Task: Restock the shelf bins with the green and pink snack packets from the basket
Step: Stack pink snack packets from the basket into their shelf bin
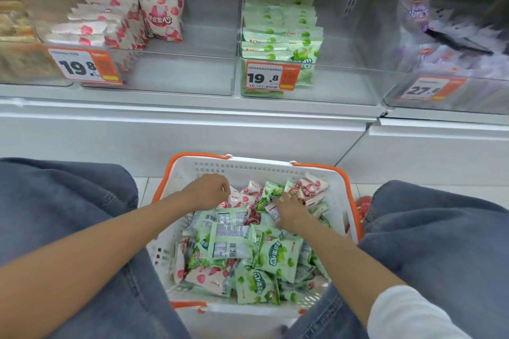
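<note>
A white basket with orange handles sits on the floor between my knees, heaped with green packets and pink packets. My left hand reaches into its far left part, fingers curled down among pink packets; what it holds is hidden. My right hand lies on the pile at the far right, fingers spread over pink and green packets. On the shelf above, a clear bin holds pink packets in its left half. The clear bin to its right holds green packets in its left half.
Orange price tags hang on the bin fronts. A third bin at the right holds purple packets. At the far left is a bin of brownish goods. My jeans-clad knees flank the basket. A white shelf base runs below the bins.
</note>
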A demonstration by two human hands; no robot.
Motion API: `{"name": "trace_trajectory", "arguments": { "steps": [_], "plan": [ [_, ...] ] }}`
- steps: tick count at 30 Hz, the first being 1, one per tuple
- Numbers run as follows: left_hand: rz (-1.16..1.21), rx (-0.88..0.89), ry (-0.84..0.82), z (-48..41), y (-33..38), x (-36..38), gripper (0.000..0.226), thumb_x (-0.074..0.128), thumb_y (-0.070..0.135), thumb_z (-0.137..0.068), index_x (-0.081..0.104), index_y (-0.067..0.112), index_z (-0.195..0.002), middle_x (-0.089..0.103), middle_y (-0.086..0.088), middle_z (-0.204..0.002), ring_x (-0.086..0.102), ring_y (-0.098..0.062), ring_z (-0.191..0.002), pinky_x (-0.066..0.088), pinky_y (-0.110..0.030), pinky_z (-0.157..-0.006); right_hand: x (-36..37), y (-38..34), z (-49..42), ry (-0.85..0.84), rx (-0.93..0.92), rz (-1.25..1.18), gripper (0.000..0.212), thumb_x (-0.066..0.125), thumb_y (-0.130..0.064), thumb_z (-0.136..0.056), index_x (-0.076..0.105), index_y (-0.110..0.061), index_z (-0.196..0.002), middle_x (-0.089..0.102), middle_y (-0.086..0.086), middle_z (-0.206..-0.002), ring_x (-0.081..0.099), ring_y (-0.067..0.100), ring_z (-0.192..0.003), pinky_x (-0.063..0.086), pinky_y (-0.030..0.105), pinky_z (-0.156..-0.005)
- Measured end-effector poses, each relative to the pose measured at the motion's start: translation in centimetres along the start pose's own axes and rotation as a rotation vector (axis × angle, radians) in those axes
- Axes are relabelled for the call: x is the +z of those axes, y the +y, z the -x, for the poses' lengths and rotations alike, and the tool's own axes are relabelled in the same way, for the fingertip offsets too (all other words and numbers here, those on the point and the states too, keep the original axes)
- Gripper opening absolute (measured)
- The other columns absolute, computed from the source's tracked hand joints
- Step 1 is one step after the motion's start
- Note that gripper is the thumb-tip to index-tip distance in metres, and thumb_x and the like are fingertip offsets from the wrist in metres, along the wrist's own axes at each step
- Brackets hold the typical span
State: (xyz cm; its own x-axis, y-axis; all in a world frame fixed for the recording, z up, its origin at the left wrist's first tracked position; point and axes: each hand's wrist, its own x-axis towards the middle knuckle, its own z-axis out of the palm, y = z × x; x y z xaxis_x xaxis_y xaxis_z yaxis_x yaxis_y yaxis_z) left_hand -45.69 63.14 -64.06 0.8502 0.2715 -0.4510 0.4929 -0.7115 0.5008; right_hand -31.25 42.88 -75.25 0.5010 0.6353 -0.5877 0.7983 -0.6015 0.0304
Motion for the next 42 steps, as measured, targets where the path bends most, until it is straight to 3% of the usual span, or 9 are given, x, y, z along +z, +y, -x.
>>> {"name": "trace_trajectory", "arguments": {
  "steps": [11,14,20,23,27,30,37,40,42],
  "plan": [
    [0.093,-0.090,-0.003,-0.4,-0.9,0.1,0.023,0.049,0.009,-0.096,0.069,-0.002,-0.096,0.065,-0.004,-0.098,0.064,-0.023,-0.092,0.052,-0.035,-0.083,-4.3,-1.3,0.2,0.113,-0.193,0.158,0.017,0.052,0.001,-0.090,0.060,-0.011,-0.099,0.060,0.002,-0.084,0.058,0.023,-0.085,0.042,0.039,-0.100],
    [0.427,-0.351,-0.112,-0.3,-0.6,-0.3,0.014,0.050,0.008,-0.098,0.062,0.001,-0.096,0.062,-0.014,-0.090,0.060,-0.023,-0.070,0.050,-0.027,-0.059,-6.5,-2.1,0.9,0.308,-0.235,-0.132,0.016,0.057,-0.011,-0.093,0.066,-0.009,-0.105,0.069,0.006,-0.096,0.062,0.022,-0.087,0.053,0.036,-0.086],
    [1.241,-0.604,-0.290,0.1,0.4,-1.3,0.058,0.046,0.054,-0.097,0.055,-0.001,-0.110,0.066,-0.013,-0.113,0.066,-0.021,-0.089,0.057,-0.030,-0.070,-9.1,-6.0,4.1,0.929,-0.709,-0.081,0.016,0.069,0.004,-0.077,0.069,-0.007,-0.088,0.068,0.006,-0.089,0.062,0.024,-0.089,0.051,0.038,-0.089],
    [1.105,-0.459,0.005,-0.6,0.1,-0.3,0.014,0.062,0.016,-0.095,0.060,0.005,-0.104,0.065,-0.010,-0.096,0.063,-0.020,-0.082,0.056,-0.029,-0.069,-7.5,-6.9,5.0,0.800,-0.675,-0.070,0.027,0.060,-0.002,-0.078,0.062,-0.007,-0.105,0.059,0.007,-0.112,0.050,0.025,-0.113,0.039,0.042,-0.106],
    [0.823,-0.266,0.182,-0.3,0.0,-0.3,0.021,0.065,0.008,-0.092,0.063,0.009,-0.112,0.068,-0.007,-0.099,0.062,-0.019,-0.080,0.049,-0.027,-0.063,-8.7,-6.2,5.0,0.429,-0.171,-0.922,0.056,0.064,-0.033,-0.088,0.040,-0.016,-0.136,0.045,-0.008,-0.129,0.044,0.011,-0.120,0.040,0.032,-0.103],
    [0.796,-0.172,0.142,0.1,0.9,-0.7,0.023,0.062,0.012,-0.093,0.060,0.012,-0.116,0.067,-0.007,-0.107,0.064,-0.018,-0.092,0.052,-0.031,-0.082,-11.4,-6.0,4.2,0.229,-0.151,-1.375,0.039,0.067,-0.024,-0.090,0.055,-0.018,-0.127,0.065,-0.004,-0.118,0.063,0.015,-0.108,0.053,0.034,-0.093],
    [0.739,0.090,0.609,2.0,1.6,-5.7,0.064,0.071,0.026,-0.089,0.036,0.025,-0.142,0.050,0.007,-0.119,0.055,-0.007,-0.098,0.046,-0.016,-0.070,-19.9,-7.5,4.8,0.272,-0.392,-0.831,0.010,0.070,-0.018,-0.086,0.066,-0.011,-0.090,0.060,-0.004,-0.067,0.053,0.007,-0.056,0.043,0.027,-0.057],
    [0.730,0.146,0.559,2.3,1.6,-9.2,0.025,0.070,0.021,-0.090,0.063,0.018,-0.114,0.067,0.005,-0.084,0.062,-0.004,-0.072,0.049,-0.026,-0.070,-24.5,-8.7,5.5,0.359,-0.330,-0.656,0.020,0.079,-0.024,-0.075,0.065,-0.014,-0.085,0.056,-0.005,-0.065,0.050,0.009,-0.058,0.039,0.027,-0.059],
    [0.851,0.047,0.637,2.4,1.4,-11.6,0.008,0.070,0.023,-0.090,0.066,0.019,-0.085,0.065,0.000,-0.066,0.059,-0.006,-0.059,0.048,-0.025,-0.068,-27.0,-9.3,6.2,0.397,-0.282,-0.984,0.031,0.082,-0.024,-0.074,0.066,-0.010,-0.097,0.066,0.002,-0.078,0.059,0.012,-0.065,0.046,0.024,-0.061]
  ]
}}
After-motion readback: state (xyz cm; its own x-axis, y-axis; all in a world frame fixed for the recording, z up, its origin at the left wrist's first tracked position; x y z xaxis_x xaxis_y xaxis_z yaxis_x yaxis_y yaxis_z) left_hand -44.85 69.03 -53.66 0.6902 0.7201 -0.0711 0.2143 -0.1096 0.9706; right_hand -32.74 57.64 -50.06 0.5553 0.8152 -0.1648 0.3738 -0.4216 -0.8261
